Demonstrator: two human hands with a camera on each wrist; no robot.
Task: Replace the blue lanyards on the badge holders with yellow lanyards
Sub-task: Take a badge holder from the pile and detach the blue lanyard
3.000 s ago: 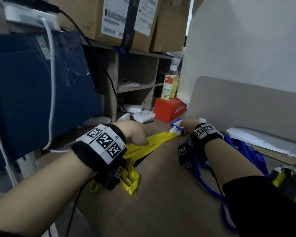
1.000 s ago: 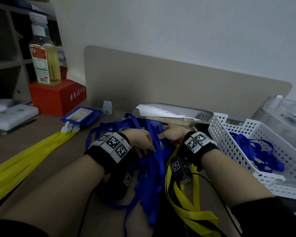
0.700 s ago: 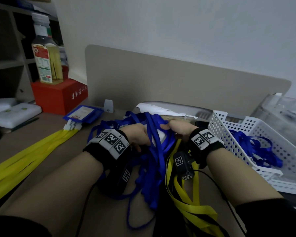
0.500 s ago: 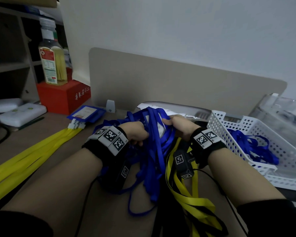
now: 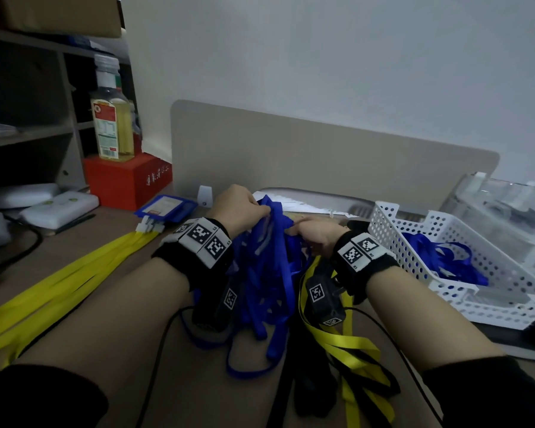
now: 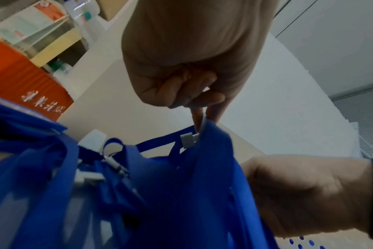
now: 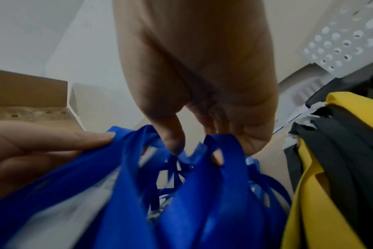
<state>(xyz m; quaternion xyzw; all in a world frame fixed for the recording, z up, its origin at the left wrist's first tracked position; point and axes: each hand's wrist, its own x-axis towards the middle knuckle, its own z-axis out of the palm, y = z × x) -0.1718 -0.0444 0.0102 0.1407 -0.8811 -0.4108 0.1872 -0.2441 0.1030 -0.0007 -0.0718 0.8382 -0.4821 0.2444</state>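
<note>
Head view says it's early days: left hand [image 5: 240, 208] and right hand [image 5: 317, 236] both grip the tangled bundle of blue fabric lanyards [image 5: 266, 273] above the brown tabletop [image 5: 198, 381]. One blue plastic badge holder [image 5: 166, 207] with flat yellow lanyards [image 5: 74, 273] looks finished; lots left.

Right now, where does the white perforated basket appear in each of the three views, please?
Head: the white perforated basket stands at the right, beside the right hand.
Left wrist: only some of its blue-looking holes show at the bottom edge, right of centre.
Right wrist: its holed wall fills the top right corner.
Shared landmark: the bundle of blue lanyards that both hands grip.
</note>
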